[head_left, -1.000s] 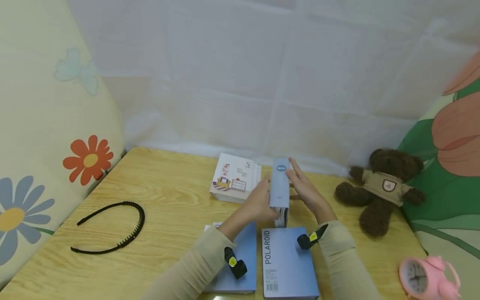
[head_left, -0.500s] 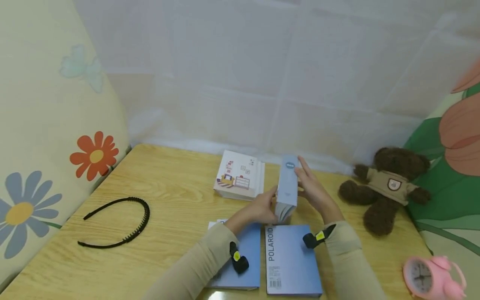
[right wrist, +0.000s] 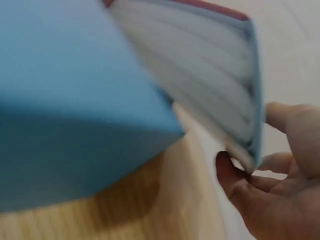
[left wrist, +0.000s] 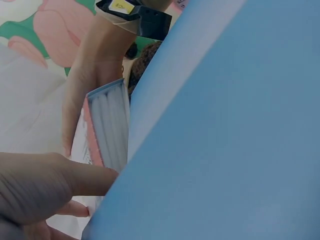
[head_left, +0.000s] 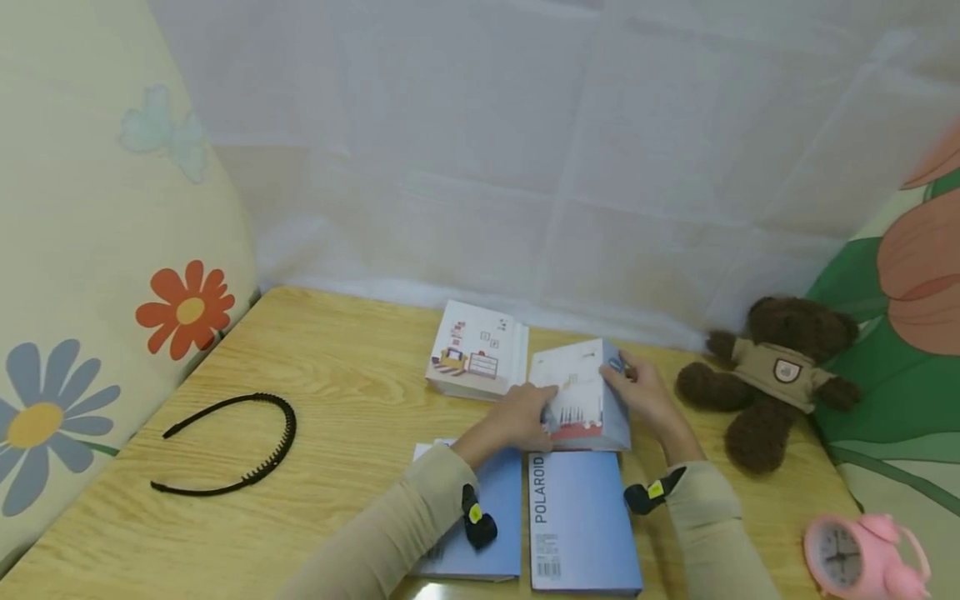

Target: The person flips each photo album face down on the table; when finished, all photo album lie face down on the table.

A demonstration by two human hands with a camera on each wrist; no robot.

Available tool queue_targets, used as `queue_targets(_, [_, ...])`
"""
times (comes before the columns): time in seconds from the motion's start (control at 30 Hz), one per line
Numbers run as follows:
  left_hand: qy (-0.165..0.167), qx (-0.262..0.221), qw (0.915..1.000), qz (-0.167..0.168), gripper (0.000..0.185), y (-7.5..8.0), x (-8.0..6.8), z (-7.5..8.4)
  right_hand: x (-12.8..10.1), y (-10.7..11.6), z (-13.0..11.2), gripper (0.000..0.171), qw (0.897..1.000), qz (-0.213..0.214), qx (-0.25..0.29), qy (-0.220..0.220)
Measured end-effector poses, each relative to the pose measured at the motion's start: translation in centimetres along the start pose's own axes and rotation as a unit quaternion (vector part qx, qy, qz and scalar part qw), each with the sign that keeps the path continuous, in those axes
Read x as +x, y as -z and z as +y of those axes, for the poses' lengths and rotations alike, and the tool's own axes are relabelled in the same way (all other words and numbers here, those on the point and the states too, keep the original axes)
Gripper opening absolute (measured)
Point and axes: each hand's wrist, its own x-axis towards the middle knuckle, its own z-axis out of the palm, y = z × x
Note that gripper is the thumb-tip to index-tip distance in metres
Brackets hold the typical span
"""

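1. While it leans over toward the left, I hold the tilted book (head_left: pixel 581 398) between my 2 hands, its illustrated white cover facing up and its blue spine on the right.
2. My left hand (head_left: pixel 525 417) grips the book's near left corner, fingers curled against the page edges (left wrist: pixel 107 130), which the left wrist view shows as a white block under a red-edged cover.
3. My right hand (head_left: pixel 643 392) holds the far right edge by the spine, fingers bent around it; the right wrist view shows my fingertips (right wrist: pixel 235 172) under the bottom corner of the pages.
4. That book sits mid-counter (head_left: pixel 337 392), just beyond 2 blue albums lying flat at the near edge: the right one (head_left: pixel 581 521) printed POLAROID, the left one (head_left: pixel 498 500) partly under my left sleeve.
5. Just left of the held book lies another white illustrated book (head_left: pixel 480 360), flat, close beside it.
6. Far off to the left, a black toothed headband (head_left: pixel 232 446) lies on the wood.
7. To the right sits a brown teddy bear (head_left: pixel 772 371), and a pink alarm clock (head_left: pixel 862 554) stands at the near right corner.
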Motion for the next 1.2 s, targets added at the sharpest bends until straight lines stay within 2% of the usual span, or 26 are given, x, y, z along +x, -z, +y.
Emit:
queue_targets(0.1, [0.007, 0.027, 0.9996, 0.006, 0.088, -0.1, 0.2, 0.1, -0.1, 0.0, 0.4, 0.070, 0.999, -0.004, -0.035, -0.004])
queue_targets(0.27, [0.019, 0.072, 0.9972, 0.008, 0.084, 0.0, 0.5, 0.6, 0.1, 0.1, 1.2, 0.068, 0.997, -0.022, -0.074, -0.012])
queue_targets(0.37, [0.016, 0.111, 0.9936, 0.010, 0.079, -0.1, 0.7, 0.8, 0.2, -0.1, 1.8, 0.066, 0.994, -0.030, -0.099, -0.022])
queue_targets(0.5, [0.007, 0.141, 0.9898, 0.015, 0.074, -0.2, 0.8, 0.9, 0.4, -0.5, 2.3, 0.061, 0.992, -0.025, -0.124, -0.008])
queue_targets(0.6, [0.004, 0.135, 0.9909, 0.010, 0.077, 0.1, 0.8, 0.8, 0.5, -0.5, 2.3, 0.060, 0.989, -0.027, -0.143, 0.010])
queue_targets(0.7, [0.002, 0.098, 0.9951, 0.002, 0.082, 1.1, 0.5, 0.3, 0.7, -0.2, 1.9, 0.060, 0.986, -0.019, -0.166, 0.029])
queue_targets(0.83, [0.013, 0.042, 0.9986, 0.028, 0.084, 3.8, -0.4, -2.0, 1.4, -0.8, 0.1, 0.059, 0.981, -0.010, -0.188, 0.054])
queue_targets(0.93, [0.027, 0.016, 0.9967, 0.074, 0.085, 6.1, -1.2, -4.3, 2.2, -2.0, -1.9, 0.062, 0.979, -0.021, -0.193, 0.059])
queue_targets(1.03, [0.046, -0.015, 0.9917, 0.119, 0.096, 8.0, -2.0, -6.9, 3.2, -3.7, -4.1, 0.066, 0.976, -0.040, -0.206, 0.063])
queue_targets(1.13, [0.057, -0.051, 0.9860, 0.148, 0.101, 8.8, -2.8, -9.5, 4.2, -5.7, -6.2, 0.071, 0.971, -0.070, -0.219, 0.067])
queue_targets(1.2, [0.061, -0.076, 0.9841, 0.148, 0.102, 8.9, -3.2, -10.9, 5.0, -7.0, -7.3, 0.074, 0.967, -0.093, -0.229, 0.068])
